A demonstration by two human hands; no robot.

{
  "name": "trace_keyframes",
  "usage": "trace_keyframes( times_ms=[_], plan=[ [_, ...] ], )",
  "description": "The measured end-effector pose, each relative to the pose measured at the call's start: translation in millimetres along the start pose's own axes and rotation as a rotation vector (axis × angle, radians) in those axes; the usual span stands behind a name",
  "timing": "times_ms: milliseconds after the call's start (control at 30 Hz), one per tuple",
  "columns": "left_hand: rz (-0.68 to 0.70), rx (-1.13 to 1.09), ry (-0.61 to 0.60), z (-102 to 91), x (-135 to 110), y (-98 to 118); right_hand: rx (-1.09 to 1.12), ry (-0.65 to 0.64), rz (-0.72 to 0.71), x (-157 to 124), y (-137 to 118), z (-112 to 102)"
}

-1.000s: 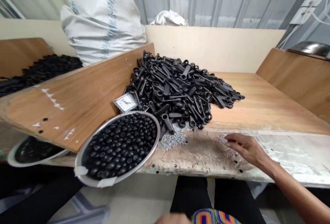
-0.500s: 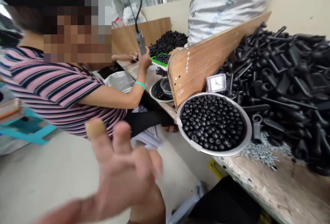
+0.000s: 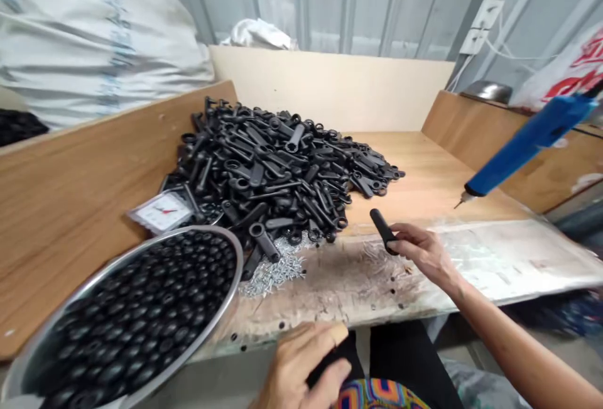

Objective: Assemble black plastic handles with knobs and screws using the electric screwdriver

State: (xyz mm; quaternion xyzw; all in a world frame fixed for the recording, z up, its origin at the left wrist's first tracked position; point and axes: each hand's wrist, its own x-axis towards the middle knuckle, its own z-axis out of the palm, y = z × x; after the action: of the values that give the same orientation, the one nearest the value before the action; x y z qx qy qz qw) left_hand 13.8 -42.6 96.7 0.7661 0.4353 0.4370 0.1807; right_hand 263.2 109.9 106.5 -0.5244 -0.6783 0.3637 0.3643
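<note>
My right hand (image 3: 419, 250) rests on the bench's worn front strip, closed on a black plastic handle (image 3: 382, 230) that sticks up to the left. My left hand (image 3: 304, 365) is low at the front edge, fingers curled round a dark piece (image 3: 330, 359) that I cannot make out. A big heap of black plastic handles (image 3: 277, 167) lies on the wooden bench (image 3: 433, 176). A scatter of small silver screws (image 3: 273, 271) lies before the heap. A metal bowl (image 3: 230, 255) full of black round knobs (image 3: 136, 321) sits at the near left.
A blue electric screwdriver (image 3: 527, 142) hangs tip-down at the right above the bench. A small white clock (image 3: 162, 211) leans by the heap. Wooden partitions (image 3: 94, 183) wall the bench on both sides. A large white sack (image 3: 94, 32) stands behind the left partition.
The view swung left to a neighbouring person and back to the bench. My right hand now grips a black handle. My left hand, open and raised half a second ago, is now curled at the front edge.
</note>
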Motion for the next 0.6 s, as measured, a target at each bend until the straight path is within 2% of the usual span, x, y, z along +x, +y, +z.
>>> trace_keyframes(
  times_ms=[100, 167, 267, 333, 400, 467, 533, 600],
  plan=[
    [0.050, 0.083, -0.037, 20.9, 15.7, 3.0, -0.200, -0.118, -0.090, -34.7, -2.8, -2.4],
    [0.042, 0.099, -0.054, 32.8, 19.3, 5.2, -0.414, -0.160, -0.224, -50.8, -7.3, 4.1],
    [0.020, 0.127, -0.051, 45.5, 19.0, 9.1, -0.739, -0.171, -0.430, -64.0, -16.6, 26.1],
    [0.020, 0.140, -0.031, 49.8, 16.4, 10.3, -0.873, -0.230, -0.465, -65.8, -23.1, 44.0],
    [0.016, 0.156, 0.015, 50.9, 13.0, 8.9, -0.916, -0.353, -0.428, -62.1, -28.9, 57.5],
    [-0.012, 0.183, 0.065, 50.2, 10.9, 5.1, -0.897, -0.475, -0.402, -53.8, -33.6, 61.7],
    [-0.045, 0.207, 0.095, 49.6, 12.5, 0.0, -0.833, -0.545, -0.391, -42.5, -37.1, 55.8],
    [-0.065, 0.219, 0.085, 51.7, 18.6, -5.1, -0.736, -0.527, -0.374, -29.9, -39.9, 43.9]
  ],
)
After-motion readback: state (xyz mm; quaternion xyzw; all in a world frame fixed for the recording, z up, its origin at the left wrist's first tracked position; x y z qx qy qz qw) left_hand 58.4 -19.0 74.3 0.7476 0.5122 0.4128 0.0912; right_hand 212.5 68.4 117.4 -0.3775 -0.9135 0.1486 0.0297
